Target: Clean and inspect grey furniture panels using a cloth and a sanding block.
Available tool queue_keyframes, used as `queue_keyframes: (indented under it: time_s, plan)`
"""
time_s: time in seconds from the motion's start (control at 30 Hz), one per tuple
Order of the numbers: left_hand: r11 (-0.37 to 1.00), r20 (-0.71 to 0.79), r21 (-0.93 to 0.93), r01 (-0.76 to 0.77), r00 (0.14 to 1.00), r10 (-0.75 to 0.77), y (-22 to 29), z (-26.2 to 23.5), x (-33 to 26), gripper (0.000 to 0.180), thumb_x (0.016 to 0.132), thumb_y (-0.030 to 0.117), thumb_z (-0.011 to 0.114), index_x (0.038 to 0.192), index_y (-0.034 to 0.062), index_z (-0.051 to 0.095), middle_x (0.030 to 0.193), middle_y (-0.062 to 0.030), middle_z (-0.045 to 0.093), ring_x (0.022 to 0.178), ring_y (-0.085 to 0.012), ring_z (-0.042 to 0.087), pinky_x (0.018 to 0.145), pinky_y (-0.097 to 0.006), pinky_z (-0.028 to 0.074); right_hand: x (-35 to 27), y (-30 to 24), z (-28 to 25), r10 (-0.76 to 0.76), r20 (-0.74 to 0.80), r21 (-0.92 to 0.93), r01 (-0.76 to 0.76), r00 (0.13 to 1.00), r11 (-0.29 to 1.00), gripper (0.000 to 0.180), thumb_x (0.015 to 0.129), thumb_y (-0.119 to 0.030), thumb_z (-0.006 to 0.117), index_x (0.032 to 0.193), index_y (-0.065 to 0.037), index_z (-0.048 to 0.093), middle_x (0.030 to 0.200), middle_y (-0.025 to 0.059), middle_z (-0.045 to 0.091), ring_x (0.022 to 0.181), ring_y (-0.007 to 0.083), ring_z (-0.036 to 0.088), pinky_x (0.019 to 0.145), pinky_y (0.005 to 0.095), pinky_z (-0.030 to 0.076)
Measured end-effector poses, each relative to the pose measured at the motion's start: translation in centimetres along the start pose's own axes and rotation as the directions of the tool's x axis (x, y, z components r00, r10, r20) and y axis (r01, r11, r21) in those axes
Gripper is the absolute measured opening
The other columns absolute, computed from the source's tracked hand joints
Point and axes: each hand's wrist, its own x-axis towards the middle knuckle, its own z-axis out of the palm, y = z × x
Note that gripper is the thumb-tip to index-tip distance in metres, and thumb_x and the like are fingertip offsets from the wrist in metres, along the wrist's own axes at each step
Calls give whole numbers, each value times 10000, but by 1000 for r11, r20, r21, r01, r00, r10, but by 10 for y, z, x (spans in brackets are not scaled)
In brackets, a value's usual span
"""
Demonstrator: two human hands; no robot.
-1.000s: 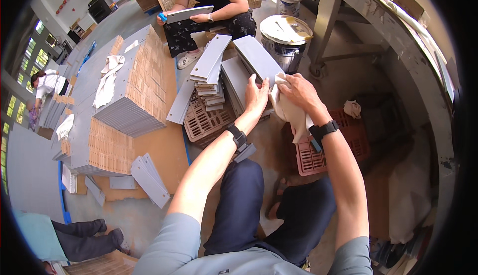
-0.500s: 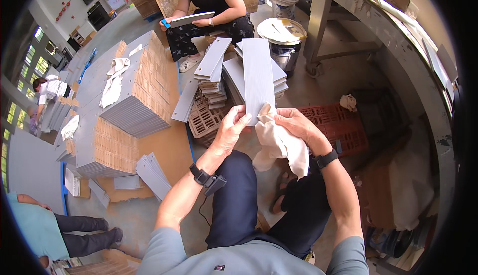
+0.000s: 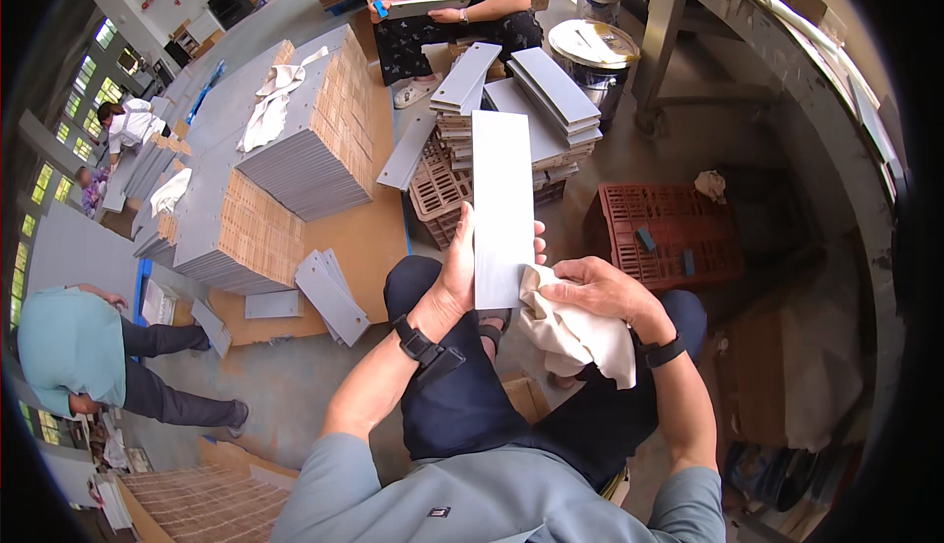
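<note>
Compared with half a second before, the grey panel [image 3: 502, 207] is now drawn nearer to the body and stands more straight, with its long side running from near to far, and the cloth is lower, at the panel's near right corner. The left hand [image 3: 460, 272] has its grip closed on the panel: the palm is behind the left edge and the fingertips [image 3: 538, 244] come out at the right edge. The right hand [image 3: 600, 292] has its grip closed on the white cloth [image 3: 575, 331], which touches the panel.

The panel is flat, thin, smooth and rectangular. The cloth is soft and wrinkled.

The panel is held over the knees, above the floor. Far behind it is a stack of similar panels [image 3: 536, 110] on a crate; to the right is a red plastic crate [image 3: 669, 233], a little apart. On the left, big piles of boards [image 3: 295, 140] stand well apart.
</note>
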Motion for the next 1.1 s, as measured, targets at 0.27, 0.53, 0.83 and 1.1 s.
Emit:
queue_keyframes:
  time_s: [0.27,0.53,0.83,1.1]
  plan:
    - [989,21,119,90,995,-93,-3,5,-6,818,1070,694,250,1569,58,374,1472,-157,548,1358,-332,560,1136,-503,486,-8,-59,36,-717,-419,-637,383,557,669,537,833,-180,820,1332,-97,640,1254,145,609,1108,331,629,914,430,555]
    - [914,-27,300,272,960,-277,-24,-4,-20,838,1063,702,267,1534,23,405,1297,-190,626,1103,-298,685,943,-449,604,74,-50,-50,-815,-469,-819,176,342,545,295,892,-152,742,1184,-127,712,1180,54,666,1047,314,634,897,418,545]
    - [955,123,111,275,950,-288,-13,0,-24,881,1053,721,250,1512,-5,450,1307,-268,622,1091,-341,686,926,-485,600,53,-23,-120,-518,-850,-478,271,98,836,210,949,-157,736,1128,-47,747,1063,139,712,961,294,700,851,381,557]
    - [978,85,114,174,979,-184,-9,1,-1,852,1053,710,279,1520,13,427,1337,-282,604,1116,-391,685,895,-531,611,45,-57,-37,-835,-423,-810,265,353,523,335,817,-30,733,1148,-69,715,1063,126,684,937,325,683,842,402,571]
